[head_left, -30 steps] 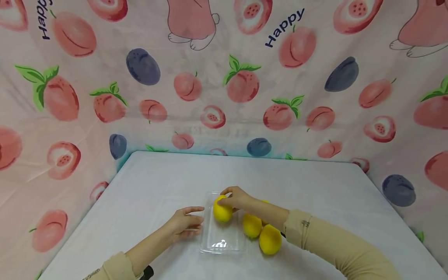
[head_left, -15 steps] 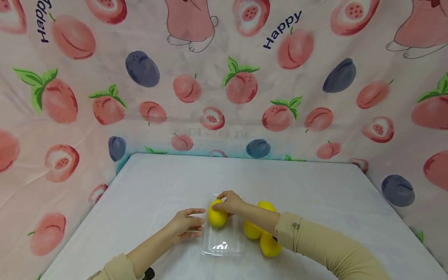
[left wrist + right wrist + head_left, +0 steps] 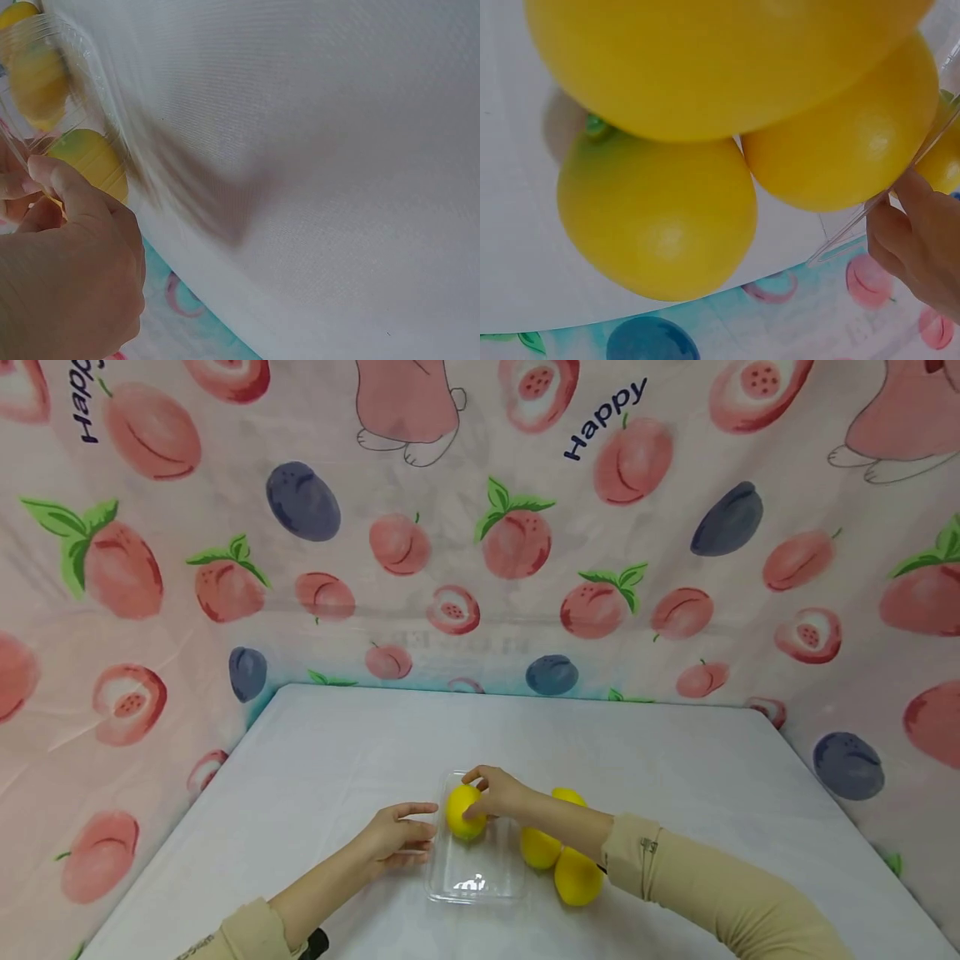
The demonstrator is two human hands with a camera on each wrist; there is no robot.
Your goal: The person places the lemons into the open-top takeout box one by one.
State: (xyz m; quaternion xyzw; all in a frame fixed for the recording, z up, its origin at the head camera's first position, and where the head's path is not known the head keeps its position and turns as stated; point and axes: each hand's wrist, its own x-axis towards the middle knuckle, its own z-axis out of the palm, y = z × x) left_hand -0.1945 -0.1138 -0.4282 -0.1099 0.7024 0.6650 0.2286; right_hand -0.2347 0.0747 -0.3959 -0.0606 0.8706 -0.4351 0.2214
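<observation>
A yellow lemon (image 3: pixel 462 813) sits in the left part of a clear plastic box (image 3: pixel 480 885) on the white table. My right hand (image 3: pixel 501 793) holds it from above and the right, thumb against its side and fingers arched over its far end. At the box's left edge my left hand (image 3: pixel 396 838) stands with fingers extended and spread; in the left wrist view this left hand (image 3: pixel 82 262) is at the clear wall, with the lemon (image 3: pixel 86 161) seen through it. Fingertip contact with the wall is unclear.
Right of the box lie three more lemons (image 3: pixel 577 877), partly behind the right forearm. They fill much of the right wrist view, where a green-tipped lemon (image 3: pixel 660 225) is nearest the table's far edge. A peach-print cloth (image 3: pixel 450 552) hangs behind the white table (image 3: pixel 645 752).
My right hand has moved the lemon slightly left within the box, then kept it there; the fingers now look a little wider around it. The left hand has stayed by the box's edge.
</observation>
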